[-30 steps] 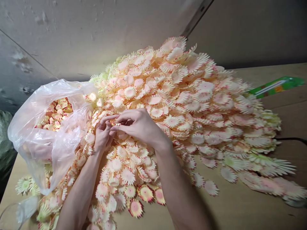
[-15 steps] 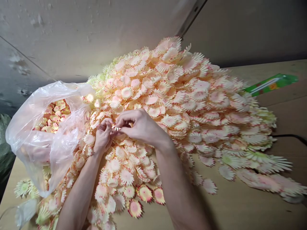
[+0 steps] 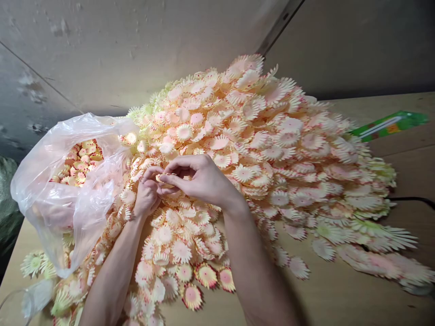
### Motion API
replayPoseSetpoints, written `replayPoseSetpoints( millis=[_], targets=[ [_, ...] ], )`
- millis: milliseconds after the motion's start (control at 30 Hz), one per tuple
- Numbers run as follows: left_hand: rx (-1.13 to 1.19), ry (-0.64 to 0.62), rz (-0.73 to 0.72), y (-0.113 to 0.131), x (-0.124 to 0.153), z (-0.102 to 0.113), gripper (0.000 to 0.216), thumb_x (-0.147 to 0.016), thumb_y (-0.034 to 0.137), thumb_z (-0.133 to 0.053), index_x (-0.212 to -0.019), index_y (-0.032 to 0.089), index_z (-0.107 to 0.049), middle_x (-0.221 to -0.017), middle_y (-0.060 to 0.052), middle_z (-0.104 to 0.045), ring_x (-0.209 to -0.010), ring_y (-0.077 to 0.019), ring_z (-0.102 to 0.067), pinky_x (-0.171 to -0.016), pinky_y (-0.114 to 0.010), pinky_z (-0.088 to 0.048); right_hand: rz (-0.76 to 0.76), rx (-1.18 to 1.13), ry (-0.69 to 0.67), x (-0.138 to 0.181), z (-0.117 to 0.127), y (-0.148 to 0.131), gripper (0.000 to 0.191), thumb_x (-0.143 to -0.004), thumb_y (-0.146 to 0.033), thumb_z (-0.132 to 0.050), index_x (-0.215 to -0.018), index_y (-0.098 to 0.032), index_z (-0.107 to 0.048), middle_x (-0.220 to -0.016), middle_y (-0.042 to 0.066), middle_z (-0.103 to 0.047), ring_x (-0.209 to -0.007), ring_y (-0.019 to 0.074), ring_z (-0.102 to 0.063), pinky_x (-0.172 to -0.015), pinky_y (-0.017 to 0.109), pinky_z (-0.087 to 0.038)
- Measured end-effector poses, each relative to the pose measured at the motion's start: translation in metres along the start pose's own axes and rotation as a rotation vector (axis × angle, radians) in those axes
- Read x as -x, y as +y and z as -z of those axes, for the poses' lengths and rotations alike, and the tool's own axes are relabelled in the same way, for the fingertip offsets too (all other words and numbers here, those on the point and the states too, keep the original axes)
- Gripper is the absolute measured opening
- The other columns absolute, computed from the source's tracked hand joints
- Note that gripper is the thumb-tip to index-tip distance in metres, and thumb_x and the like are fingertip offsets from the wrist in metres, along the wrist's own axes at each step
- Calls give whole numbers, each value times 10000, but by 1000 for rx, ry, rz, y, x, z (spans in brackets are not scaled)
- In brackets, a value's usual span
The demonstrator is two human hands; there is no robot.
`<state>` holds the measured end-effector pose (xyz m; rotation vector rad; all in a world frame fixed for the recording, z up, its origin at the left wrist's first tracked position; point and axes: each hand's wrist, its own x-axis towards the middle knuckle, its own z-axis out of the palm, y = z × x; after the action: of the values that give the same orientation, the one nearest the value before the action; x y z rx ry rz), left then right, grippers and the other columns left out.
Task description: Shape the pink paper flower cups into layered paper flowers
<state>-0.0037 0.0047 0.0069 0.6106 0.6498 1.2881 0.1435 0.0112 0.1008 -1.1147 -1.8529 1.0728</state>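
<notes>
Both my hands meet over the left part of a big heap of artificial flower petal discs (image 3: 244, 131), cream and pale pink with red-tipped fringes. My left hand (image 3: 148, 192) has its fingers closed around a small cream petal disc (image 3: 166, 179). From the right, my right hand (image 3: 195, 176) pinches the same petal disc between thumb and forefinger. Fingers hide most of that piece. Just left of my left hand stands a translucent white plastic bag (image 3: 37, 181), its mouth showing many small red-edged petal pieces (image 3: 81, 165).
A green packet (image 3: 390, 125) lies on the wooden table (image 3: 343, 299) at the far right, with a black cable (image 3: 414, 199) below it. Loose petal discs (image 3: 192, 296) lie along the front. Behind the heap rises a grey wall (image 3: 102, 54).
My right thumb and fingers have shifted over the petal disc, now covering more of it. My hands stay together in the same place. The view has tilted slightly.
</notes>
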Motion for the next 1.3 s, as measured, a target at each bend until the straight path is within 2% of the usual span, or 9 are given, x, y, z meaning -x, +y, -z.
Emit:
replayPoseSetpoints(
  millis=[200, 467, 667, 733, 833, 867, 1033, 1167, 1300],
  targets=[
    [-16, -40, 44, 4, 3, -1, 429, -587, 403, -883, -669, 156, -542, -654, 37, -639, -562, -78, -633, -620, -237, -606, 78, 81, 120, -1, 1, -3, 142, -837, -246, -668, -752, -140, -709, -716, 33, -700, -620, 112, -581, -600, 256, -445],
    [2, 18, 10, 2, 3, -3, 478, -551, 434, -900, -664, 144, -537, -639, 46, -633, -537, -67, -615, -738, -322, -637, 74, 136, 311, -4, -8, -4, 225, -871, -339, -653, -764, -143, -677, -688, 40, -676, -594, 120, -562, -596, 268, -444],
    [72, 23, -21, 1, 2, -4, 496, -549, 406, -911, -660, 152, -500, -662, 41, -665, -518, -68, -617, -700, -304, -636, 114, 145, 486, -8, -20, -6, 240, -910, -331, -603, -757, -157, -664, -683, 48, -669, -581, 129, -569, -590, 284, -464],
    [69, -11, -21, 1, 4, -4, 492, -583, 414, -896, -662, 155, -486, -643, 27, -670, -529, -89, -637, -682, -304, -630, 159, 105, 638, -6, -9, -10, 222, -917, -325, -595, -775, -171, -670, -722, 58, -678, -591, 134, -580, -570, 286, -470],
    [64, -82, 4, -1, 5, -2, 473, -634, 432, -867, -681, 158, -485, -637, -1, -679, -583, -142, -686, -665, -321, -623, 220, 0, 1093, 2, 20, -16, 165, -863, -333, -679, -791, -185, -672, -724, 52, -667, -504, 114, -541, -437, 261, -399],
    [69, -102, 14, -2, 5, -2, 469, -645, 442, -859, -688, 158, -488, -647, -8, -683, -601, -155, -697, -659, -323, -621, 197, -36, 1136, 4, 30, -17, 165, -841, -333, -706, -776, -187, -669, -716, 45, -666, -468, 104, -528, -404, 254, -381],
    [83, -104, 17, -3, 0, -2, 425, -690, 466, -819, -725, 166, -520, -657, 12, -659, -683, -161, -712, -687, -303, -614, 32, -139, 872, 9, 42, -16, 206, -738, -344, -805, -724, -168, -701, -544, -16, -611, -340, 80, -467, -294, 224, -331],
    [75, -15, 11, 1, -4, -4, 396, -686, 449, -826, -765, 167, -559, -625, 33, -615, -730, -159, -709, -736, -297, -613, 8, -236, 697, 1, 29, -13, 223, -720, -353, -813, -813, -174, -717, -704, 14, -720, -499, 122, -638, -471, 255, -567],
    [69, 17, 18, 3, -4, -7, 411, -659, 446, -847, -756, 159, -568, -637, 31, -621, -706, -154, -702, -725, -300, -615, -46, -211, 620, -3, 24, -6, 292, -656, -344, -850, -840, -162, -716, -756, 29, -744, -616, 146, -697, -585, 262, -609]
  ],
)
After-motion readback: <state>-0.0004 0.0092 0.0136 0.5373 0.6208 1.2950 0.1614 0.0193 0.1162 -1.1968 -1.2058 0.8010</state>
